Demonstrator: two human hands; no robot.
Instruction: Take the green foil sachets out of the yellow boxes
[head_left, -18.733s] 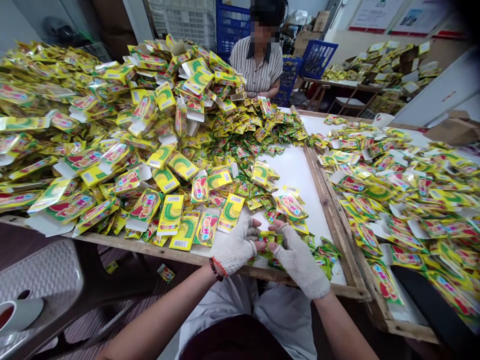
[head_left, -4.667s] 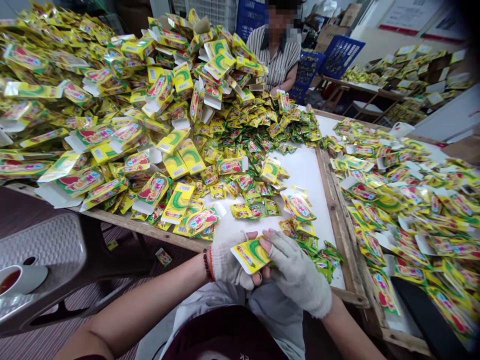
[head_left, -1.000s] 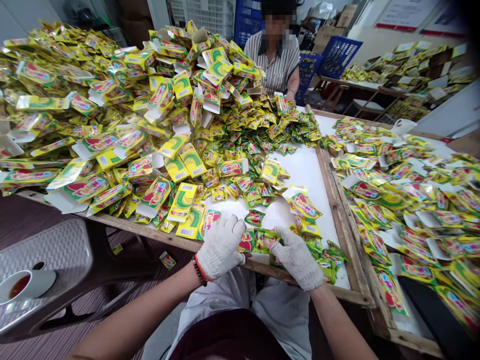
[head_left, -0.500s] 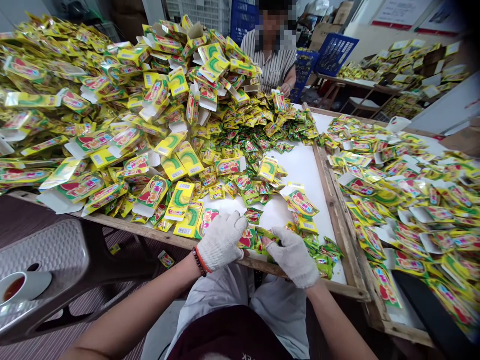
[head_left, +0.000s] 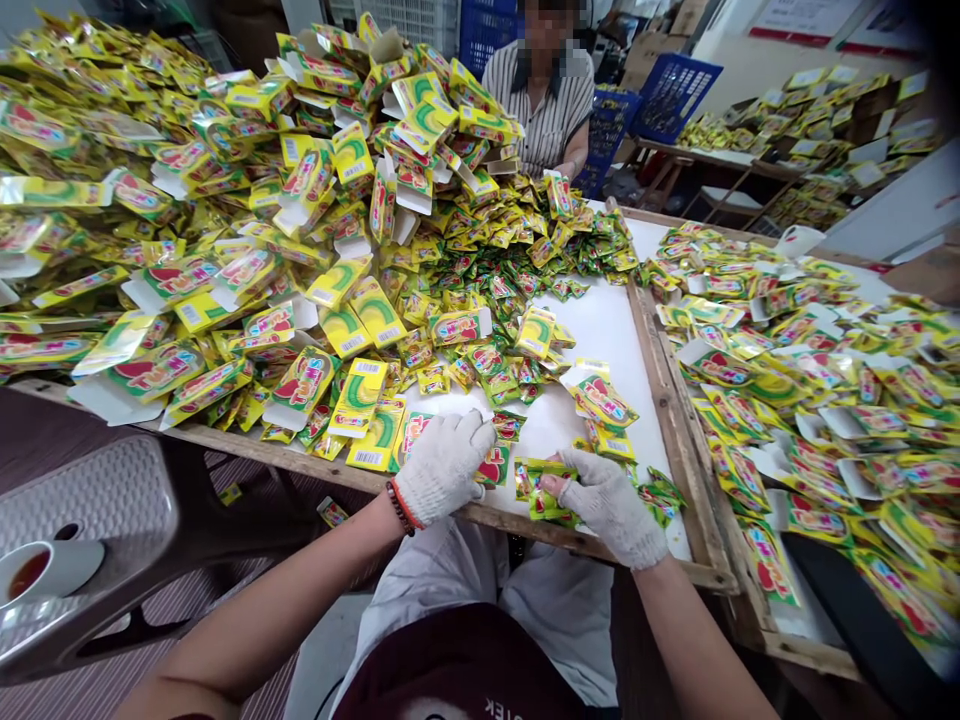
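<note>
Both my hands wear white knit gloves with open fingertips. My left hand (head_left: 444, 466) lies fingers-down on a flat yellow carton (head_left: 493, 466) with a red picture, at the near edge of the white tray table (head_left: 607, 335). My right hand (head_left: 609, 498) is closed on a small bunch of green sachets (head_left: 541, 487) just right of that carton. More green sachets (head_left: 654, 494) lie beside my right wrist. A big heap of flat yellow cartons (head_left: 225, 200) rises to the left and behind.
A second wooden-edged table (head_left: 795, 370) on the right carries more cartons and sachets. A person in a striped shirt (head_left: 546, 105) sits at the far end. Blue crates (head_left: 670, 95) stand behind. A grey plastic stool (head_left: 90, 520) with a cup (head_left: 41, 568) is at my lower left.
My right hand has drawn the bunch of sachets slightly right, away from the carton. My left hand has stayed pressed on the carton.
</note>
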